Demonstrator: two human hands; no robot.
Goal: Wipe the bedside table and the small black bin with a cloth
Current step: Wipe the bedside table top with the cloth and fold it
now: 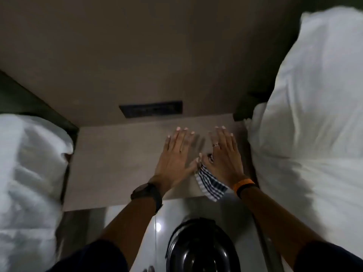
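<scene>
The beige top of the bedside table (117,163) fills the middle of the head view. Both my hands hover flat over its right half, fingers stretched out and apart. My left hand (174,160) wears a dark watch at the wrist, and its thumb tip touches the cloth. My right hand (224,158) has a ring and an orange wristband. A blue-and-white striped cloth (211,186) is pinned under its thumb and palm and hangs over the table's front edge. The small black bin (202,250) stands on the floor just in front of the table, below my arms.
White bedding (29,173) presses against the table's left side and a white pillow (314,114) against its right. A black socket panel (151,110) sits in the beige wall behind. Glossy floor tiles (135,222) show between table and bin.
</scene>
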